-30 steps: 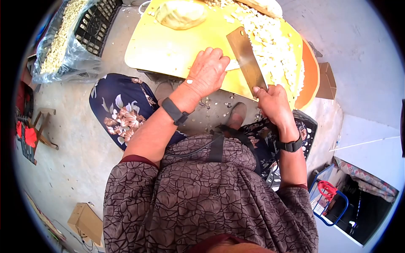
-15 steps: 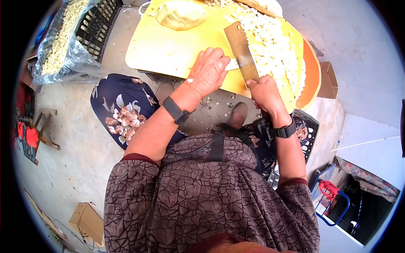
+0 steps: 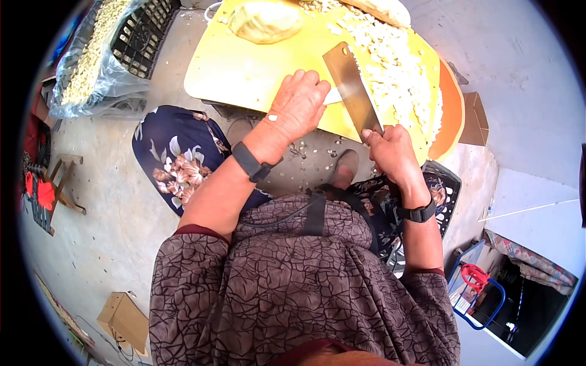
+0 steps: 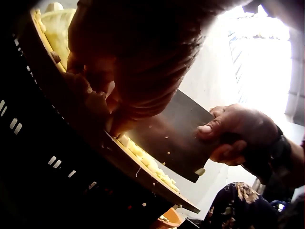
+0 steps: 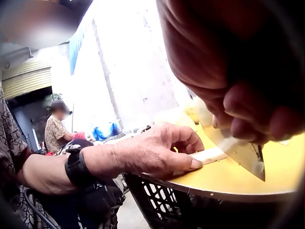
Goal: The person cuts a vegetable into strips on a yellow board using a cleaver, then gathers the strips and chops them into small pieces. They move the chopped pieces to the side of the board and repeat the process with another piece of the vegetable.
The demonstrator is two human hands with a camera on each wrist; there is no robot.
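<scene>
My right hand (image 3: 394, 152) grips a wide cleaver (image 3: 353, 85), thumb on the blade's near end. The blade stands across a pale vegetable strip (image 5: 212, 155) on the yellow board (image 3: 226, 73). Bent fingers of my left hand (image 3: 299, 104) hold that strip down near the board's front edge, its thumb alongside in the right wrist view. A small white bit sticks to the left wrist. Chopped pale pieces (image 3: 397, 67) are heaped right of the blade. Behind my left hand lies a large pale vegetable chunk (image 3: 262, 23).
Another big pale piece (image 3: 384, 11) sits at the board's far side. An orange basin (image 3: 450, 110) shows beneath the right edge. At the left, a plastic-lined crate (image 3: 137, 43) holds chopped bits. A person (image 5: 59, 126) sits in the background.
The right hand and cleaver shifted left and away from the body, then came back right and nearer. The left hand stays almost in place on the strip.
</scene>
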